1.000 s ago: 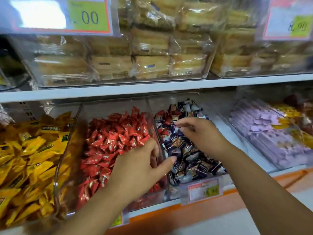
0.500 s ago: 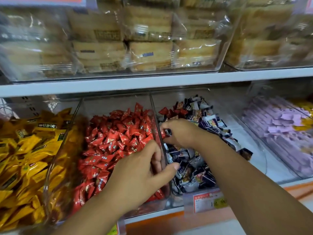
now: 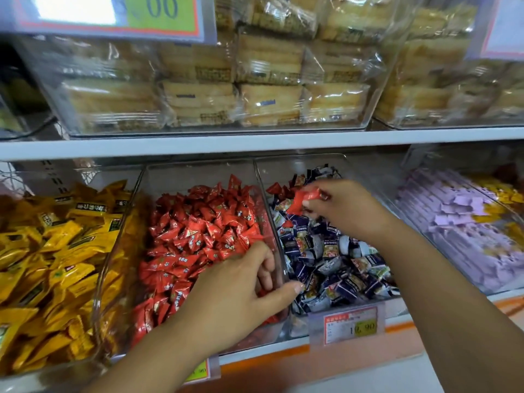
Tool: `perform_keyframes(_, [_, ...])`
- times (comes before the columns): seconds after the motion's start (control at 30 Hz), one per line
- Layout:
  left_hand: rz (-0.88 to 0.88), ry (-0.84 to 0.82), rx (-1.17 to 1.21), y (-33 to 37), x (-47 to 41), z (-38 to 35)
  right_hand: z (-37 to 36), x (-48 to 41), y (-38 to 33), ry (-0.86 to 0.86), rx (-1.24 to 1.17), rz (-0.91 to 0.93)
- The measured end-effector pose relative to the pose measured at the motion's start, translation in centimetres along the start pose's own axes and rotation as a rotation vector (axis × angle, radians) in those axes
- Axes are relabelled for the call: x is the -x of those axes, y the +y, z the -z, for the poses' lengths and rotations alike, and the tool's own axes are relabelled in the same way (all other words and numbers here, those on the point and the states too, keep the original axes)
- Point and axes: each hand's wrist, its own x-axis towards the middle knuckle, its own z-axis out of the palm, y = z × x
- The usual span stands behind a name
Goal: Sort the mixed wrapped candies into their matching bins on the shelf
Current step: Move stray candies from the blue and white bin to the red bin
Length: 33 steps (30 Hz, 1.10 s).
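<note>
I see my right hand (image 3: 340, 205) hovering over the back half of the dark-blue candy bin (image 3: 300, 167), wrist bent, thumb and fingertips pinching one red candy (image 3: 304, 197) clear of the pile. My left hand (image 3: 243, 293) reaches in from below. Its fingers (image 3: 265, 269) curl down inside the red candy bin (image 3: 198, 177) and its thumb (image 3: 285, 290) lies on the other side, so it grips the clear wall (image 3: 268, 211) where the two bins meet.

The pinched candy is a small crinkled foil pillow, glossy, with twisted ends. The red bin holds a heap of the same wrappers (image 3: 198, 231). The dark-blue bin holds navy-and-white wrappers (image 3: 326, 251) with a few red ones mixed in at the back. Both bins are hard, transparent plastic with rounded rims.

To the left sits a bin of yellow packets (image 3: 42, 251), to the right a bin of flat lilac bars (image 3: 453, 222). A price tag (image 3: 350, 324) hangs on the shelf edge (image 3: 283, 346). On the white shelf above (image 3: 198, 144), pale cakes in cellophane (image 3: 269, 103) fill another clear bin.
</note>
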Motion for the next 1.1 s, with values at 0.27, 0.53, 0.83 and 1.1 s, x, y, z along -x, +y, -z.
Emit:
perform_keyframes(0.27, [0.0,0.015,0.013,0.0,0.0,-0.1,-0.3,0.6,-3.4,-0.226,-0.411,0.049])
perform_keyframes(0.53, [-0.002,-0.008,0.02,-0.2,-0.2,-0.1,-4.8,-1.8,2.3,-0.278,0.435,0.002])
perform_keyframes(0.83, [-0.012,-0.019,0.031,-0.4,-0.3,-0.1,-5.3,-3.5,2.3,-0.358,0.495,-0.068])
perform_keyframes(1.1, [-0.008,-0.012,0.022,-0.3,-0.2,-0.2,-4.6,-3.0,2.5,-0.285,0.201,-0.067])
